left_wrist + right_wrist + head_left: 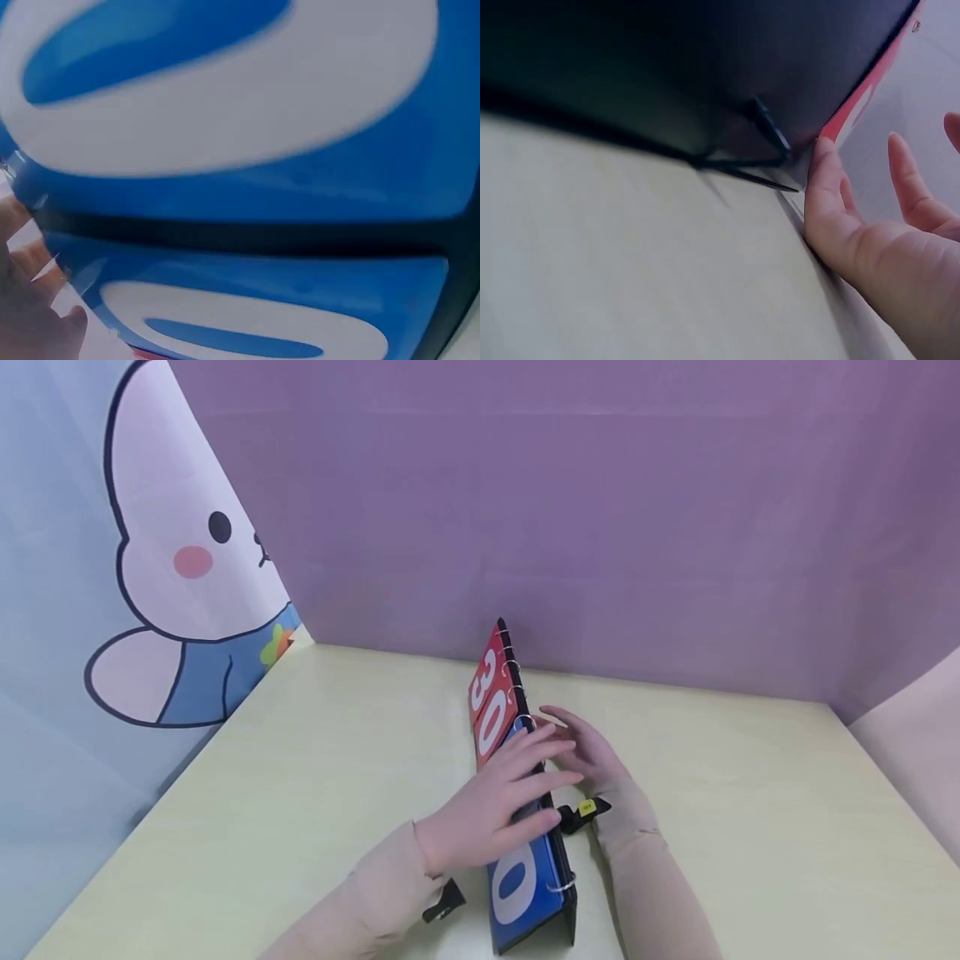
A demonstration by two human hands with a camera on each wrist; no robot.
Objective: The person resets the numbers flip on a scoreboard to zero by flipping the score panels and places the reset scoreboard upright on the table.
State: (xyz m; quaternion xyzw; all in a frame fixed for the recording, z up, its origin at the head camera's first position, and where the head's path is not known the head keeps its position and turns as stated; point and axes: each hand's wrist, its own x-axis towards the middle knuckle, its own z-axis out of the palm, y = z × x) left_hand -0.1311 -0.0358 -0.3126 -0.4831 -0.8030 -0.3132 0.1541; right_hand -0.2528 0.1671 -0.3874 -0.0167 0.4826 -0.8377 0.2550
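There stood the flip scoreboard (546, 860), tented mid-table (360, 743), red cards (489, 702) at the far end, blue cards (516, 881) nearer! The left hand (495, 810) splayed wide across the blue face; behind the board, the right hand (588, 756) held its fingers loosely apart, a fingertip at the red end's edge.

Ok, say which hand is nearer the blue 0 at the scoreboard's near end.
Left. The left hand is close to that blue 0, on the same side of the scoreboard; the right hand is farther, on the opposite side.
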